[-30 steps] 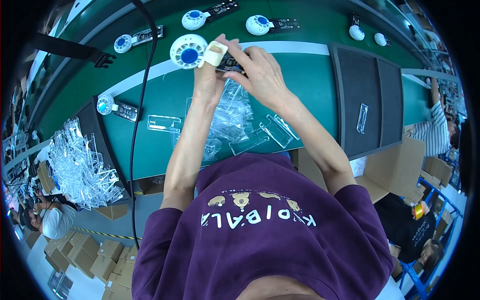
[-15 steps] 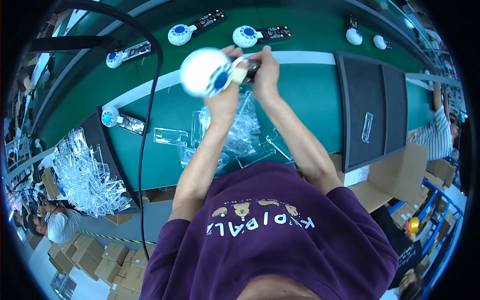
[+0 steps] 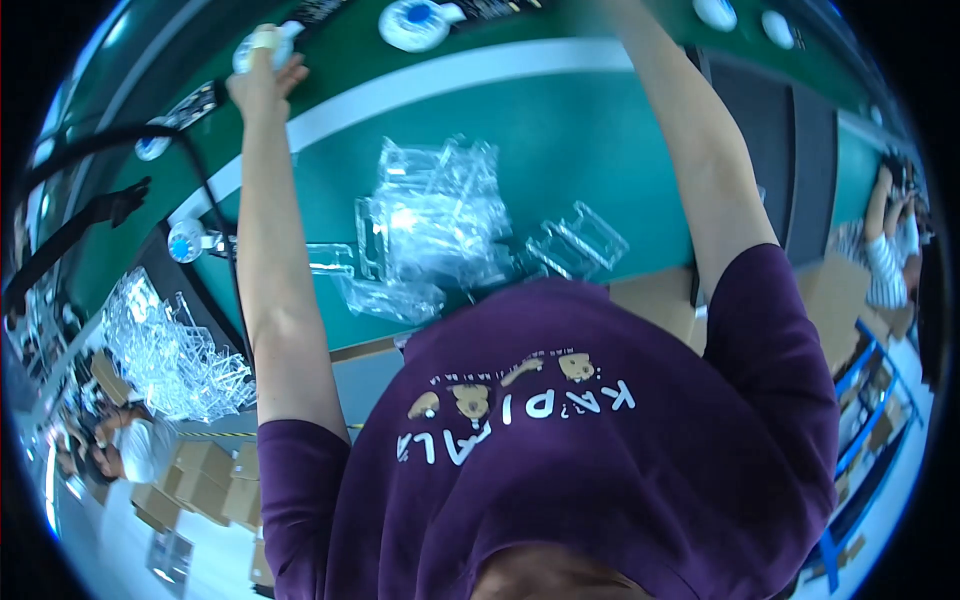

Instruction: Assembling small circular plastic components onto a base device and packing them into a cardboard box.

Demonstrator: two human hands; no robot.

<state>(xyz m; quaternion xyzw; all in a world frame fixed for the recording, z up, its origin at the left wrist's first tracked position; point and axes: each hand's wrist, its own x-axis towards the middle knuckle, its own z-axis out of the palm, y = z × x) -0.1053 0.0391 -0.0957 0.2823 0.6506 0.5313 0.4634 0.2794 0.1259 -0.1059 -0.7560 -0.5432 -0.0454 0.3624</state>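
My left hand (image 3: 264, 88) reaches to the far left, its fingers apart over a white round device (image 3: 246, 54) with a circuit board (image 3: 320, 9) attached. A pale yellow covering wraps one of its fingertips. At the upper edge my right hand (image 3: 606, 14) is smeared and cut off, so its fingers and anything in them cannot be made out. Between my arms lies a pile of clear plastic frames (image 3: 440, 215), with a few loose clear frames (image 3: 575, 242) to its right. Another white device with a blue centre (image 3: 412, 24) lies on the far green strip.
More white devices sit at far left (image 3: 153, 140), near left (image 3: 186, 241) and far right (image 3: 715, 12). A clear plastic heap (image 3: 175, 350) fills the left tray. A black cable (image 3: 205, 175) arches beside my left arm. A dark tray (image 3: 745, 130) stands right. Co-workers sit at both sides.
My hands have parted from the white device they held together: the left moved far left, the right up to the upper edge. That device no longer shows clearly. The view has shifted.
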